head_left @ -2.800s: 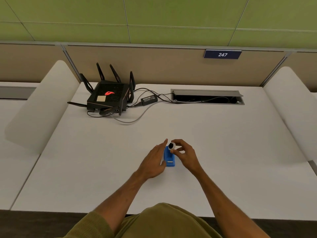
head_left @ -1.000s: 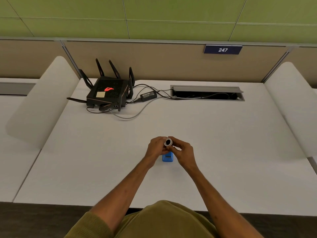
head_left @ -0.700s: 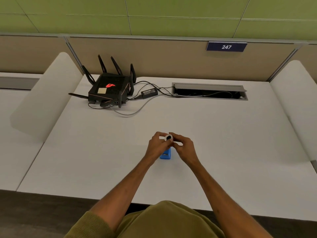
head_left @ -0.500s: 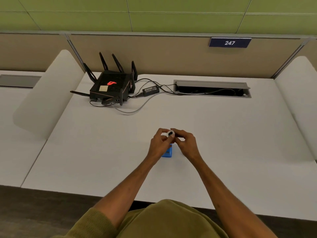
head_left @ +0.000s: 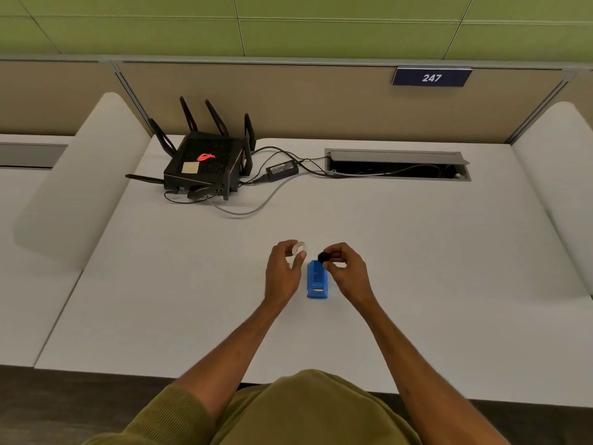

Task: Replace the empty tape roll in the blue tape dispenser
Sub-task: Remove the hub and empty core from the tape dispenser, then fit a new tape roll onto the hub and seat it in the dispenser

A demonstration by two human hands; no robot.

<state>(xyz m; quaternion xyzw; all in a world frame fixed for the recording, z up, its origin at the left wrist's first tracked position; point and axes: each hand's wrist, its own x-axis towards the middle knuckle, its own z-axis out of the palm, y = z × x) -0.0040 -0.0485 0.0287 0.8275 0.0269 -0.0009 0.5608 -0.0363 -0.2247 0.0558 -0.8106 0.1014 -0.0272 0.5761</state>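
The pale roll (head_left: 299, 248), judged the empty one, is pinched in the left hand (head_left: 284, 274), and the black hub (head_left: 322, 257) in the right hand (head_left: 348, 273). The dispenser (head_left: 317, 282) lies on the desk (head_left: 417, 252) between both hands, unloaded. Reloading is not yet done — no replacement is visible.

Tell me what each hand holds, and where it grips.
The left hand pinches the whitish tape ring at its rim; the right hand pinches the small black core by one end.
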